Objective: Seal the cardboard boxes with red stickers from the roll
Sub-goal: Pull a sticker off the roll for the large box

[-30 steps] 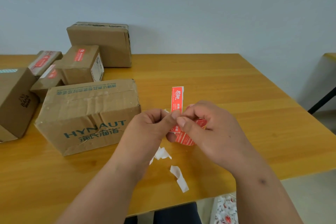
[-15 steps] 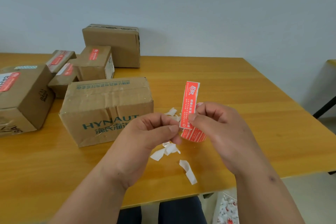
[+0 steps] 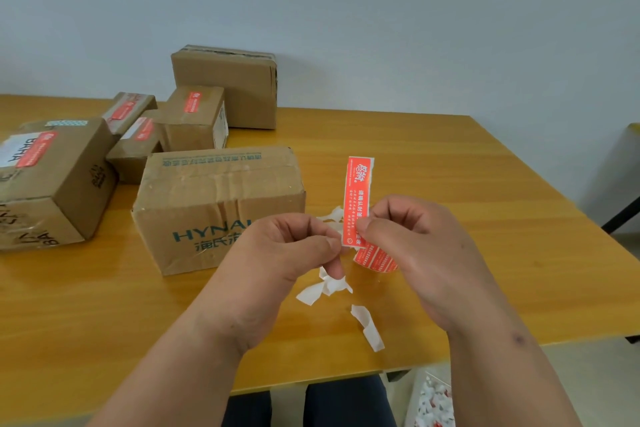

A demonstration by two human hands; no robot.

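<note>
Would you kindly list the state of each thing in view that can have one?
Red sticker: upright, pinched by both hands, backing still on.
Sticker roll: partly hidden under the right hand.
HYNAUT box: closed, no red sticker visible.
Four boxes at left: closed, each with a red sticker.
Rear box: closed, no red sticker visible.
Backing scraps: peeled, lying loose on the table.
Left hand: pinching.
Right hand: pinching.

A red sticker [image 3: 357, 199] with white print stands upright on its white backing, pinched at its lower end. The red sticker roll [image 3: 374, 259] sits just below it. The unsealed HYNAUT box [image 3: 214, 204] lies just left; four smaller boxes behind it, such as one [image 3: 195, 118], carry red stickers on top.
</note>
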